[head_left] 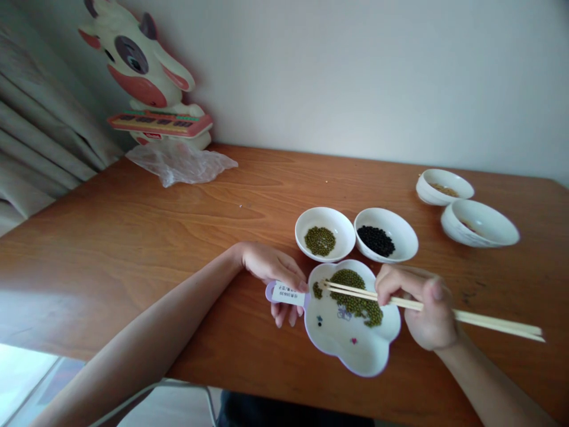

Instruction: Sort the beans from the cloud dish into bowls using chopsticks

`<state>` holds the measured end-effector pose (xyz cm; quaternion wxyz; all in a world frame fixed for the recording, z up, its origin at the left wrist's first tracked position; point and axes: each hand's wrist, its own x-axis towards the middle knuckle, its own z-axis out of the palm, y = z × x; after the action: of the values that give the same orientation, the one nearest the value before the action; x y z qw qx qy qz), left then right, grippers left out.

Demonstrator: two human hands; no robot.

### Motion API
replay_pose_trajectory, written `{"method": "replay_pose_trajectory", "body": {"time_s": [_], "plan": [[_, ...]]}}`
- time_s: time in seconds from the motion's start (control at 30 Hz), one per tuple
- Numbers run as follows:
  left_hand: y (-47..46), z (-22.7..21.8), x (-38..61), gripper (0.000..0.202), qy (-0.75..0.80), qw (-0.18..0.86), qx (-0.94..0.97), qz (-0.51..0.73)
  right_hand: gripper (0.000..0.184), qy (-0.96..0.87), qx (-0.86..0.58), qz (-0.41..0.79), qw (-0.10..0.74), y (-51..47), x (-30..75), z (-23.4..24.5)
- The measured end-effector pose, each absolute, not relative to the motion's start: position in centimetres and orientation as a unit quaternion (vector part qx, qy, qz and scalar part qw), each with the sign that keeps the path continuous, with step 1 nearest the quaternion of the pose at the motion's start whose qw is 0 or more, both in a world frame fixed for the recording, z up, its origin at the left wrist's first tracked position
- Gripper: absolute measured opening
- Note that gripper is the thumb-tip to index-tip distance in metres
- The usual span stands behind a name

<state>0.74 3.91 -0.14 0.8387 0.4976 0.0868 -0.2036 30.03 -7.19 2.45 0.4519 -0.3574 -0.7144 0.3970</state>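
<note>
My left hand (280, 279) grips the purple-edged handle of a white flower-shaped dish (368, 356); a printed label (288, 293) is stuck on that handle. Green mung beans (351, 290) lie spread over the dish's far half, and one dark bean sits apart toward its near left. Wooden chopsticks (480, 320) are held in my right hand (427, 305), their tips in the dish beside a small cluster of beans. Just behind the dish stand a white bowl (342, 234) with mung beans and, touching or nearly touching it, a white bowl (406, 240) with black beans.
Two more white bowls (484, 222) stand at the right, holding small amounts of yellowish and brownish contents. A cow-shaped toy keyboard (164, 121) leans at the back left wall, with a crumpled clear plastic bag (186, 166) before it. A curtain (40, 124) hangs left.
</note>
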Motion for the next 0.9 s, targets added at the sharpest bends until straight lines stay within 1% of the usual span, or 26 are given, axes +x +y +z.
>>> {"method": "replay_pose_trajectory", "body": {"time_s": [0.13, 0.2, 0.37, 0.67, 0.9], "plan": [[3.81, 0.14, 0.79, 0.039, 0.094, 0.841, 0.495, -0.197, 0.068, -0.692, -0.366, 0.391, 0.485, -7.26, 30.03, 2.76], [3.8, 0.28, 0.83, 0.04, 0.094, 0.838, 0.501, -0.195, 0.068, -0.686, -0.369, 0.394, 0.487, -7.25, 30.09, 2.85], [3.84, 0.49, 0.89, 0.042, 0.093, 0.829, 0.514, -0.202, 0.07, -0.687, -0.384, 0.404, 0.466, -7.05, 30.44, 2.69], [3.75, 0.36, 0.84, 0.04, 0.098, 0.836, 0.501, -0.199, 0.073, -0.706, -0.387, 0.397, 0.44, -7.0, 30.52, 2.54], [3.74, 0.34, 0.88, 0.04, 0.101, 0.838, 0.498, -0.202, 0.071, -0.723, -0.371, 0.391, 0.433, -6.89, 30.57, 2.45]]}}
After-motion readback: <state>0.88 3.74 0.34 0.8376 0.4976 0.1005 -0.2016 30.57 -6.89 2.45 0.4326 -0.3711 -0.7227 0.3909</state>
